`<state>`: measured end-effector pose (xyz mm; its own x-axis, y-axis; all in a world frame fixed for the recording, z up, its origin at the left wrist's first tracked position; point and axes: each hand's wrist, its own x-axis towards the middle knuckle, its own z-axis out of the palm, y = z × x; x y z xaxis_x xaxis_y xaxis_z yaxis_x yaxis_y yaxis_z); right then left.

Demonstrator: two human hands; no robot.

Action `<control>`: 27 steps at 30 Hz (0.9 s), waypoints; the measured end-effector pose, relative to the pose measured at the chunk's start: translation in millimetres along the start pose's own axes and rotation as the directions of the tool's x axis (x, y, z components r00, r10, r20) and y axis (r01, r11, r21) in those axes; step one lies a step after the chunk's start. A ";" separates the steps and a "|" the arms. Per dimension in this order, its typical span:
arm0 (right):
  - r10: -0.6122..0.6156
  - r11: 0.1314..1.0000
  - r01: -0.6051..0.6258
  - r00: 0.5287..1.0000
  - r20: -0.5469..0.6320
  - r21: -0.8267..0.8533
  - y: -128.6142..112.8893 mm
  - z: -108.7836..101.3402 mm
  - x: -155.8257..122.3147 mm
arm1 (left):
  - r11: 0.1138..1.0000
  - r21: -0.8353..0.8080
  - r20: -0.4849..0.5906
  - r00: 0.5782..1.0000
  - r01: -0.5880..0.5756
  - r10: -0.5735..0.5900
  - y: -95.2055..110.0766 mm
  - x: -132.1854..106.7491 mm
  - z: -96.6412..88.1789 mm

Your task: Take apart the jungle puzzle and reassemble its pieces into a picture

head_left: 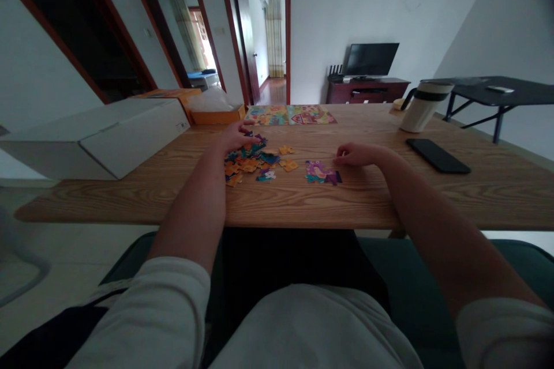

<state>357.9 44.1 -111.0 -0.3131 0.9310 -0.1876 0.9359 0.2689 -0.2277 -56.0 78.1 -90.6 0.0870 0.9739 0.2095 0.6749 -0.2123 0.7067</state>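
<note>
One section (321, 173) joined; larger pile (249, 165) loose. My left hand (236, 137), fingers apart, over pile; right hand (357, 154) curled, grip unclear.

Landmark: one white mug (424, 112) with dark handle and dark band near the rim, standing on the wooden table (367, 207); on its near side, one black phone (436, 155), lying flat; beyond it to the right, one black table (523, 90) on dark legs, bearing a small pale object (500, 89). Beyond the mug to its left: one television (373, 60), screen dark, atop a dark red cabinet (337, 93). Well to the mug's left: one long white box (134, 141) and, farther back, one patterned curtain (274, 31) seen through an open doorway (288, 29).
</note>
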 end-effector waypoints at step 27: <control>0.022 0.999 -0.022 1.000 0.013 0.044 -0.2 0.2 -0.8 | 0.782 -0.619 -0.259 0.919 0.079 -0.298 27.7 -6.3 6.1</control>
<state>358.0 43.2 -111.0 -0.2947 0.9334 -0.2047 0.9347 0.2370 -0.2650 -33.5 66.5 -76.4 -0.3109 0.9373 0.1573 0.0808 -0.1389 0.9870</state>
